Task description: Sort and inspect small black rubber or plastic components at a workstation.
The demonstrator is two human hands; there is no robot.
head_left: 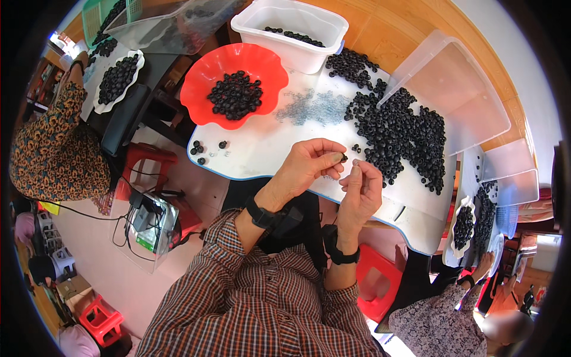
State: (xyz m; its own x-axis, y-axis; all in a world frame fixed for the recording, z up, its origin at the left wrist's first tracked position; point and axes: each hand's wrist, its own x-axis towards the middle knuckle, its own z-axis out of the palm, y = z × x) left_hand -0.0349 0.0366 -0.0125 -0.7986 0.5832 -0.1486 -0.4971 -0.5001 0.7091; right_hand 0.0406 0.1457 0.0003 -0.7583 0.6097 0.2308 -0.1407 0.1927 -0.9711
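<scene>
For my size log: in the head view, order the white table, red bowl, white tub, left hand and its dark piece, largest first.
1. White table
2. Red bowl and white tub: too alike to rank
3. Left hand
4. Dark piece

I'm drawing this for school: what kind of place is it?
Probably a small workshop: black parts piled on a white table, a red bowl with more, and co-workers nearby.

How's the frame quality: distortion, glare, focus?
Head view: fisheye bend toward the rim, corners black. Head view: glare blows out the bright opening at upper left. Head view: co-worker's head at lower right is blurred. Head view: left hand and right hand look fairly sharp; fine detail between the fingertips is too small to tell.
</scene>
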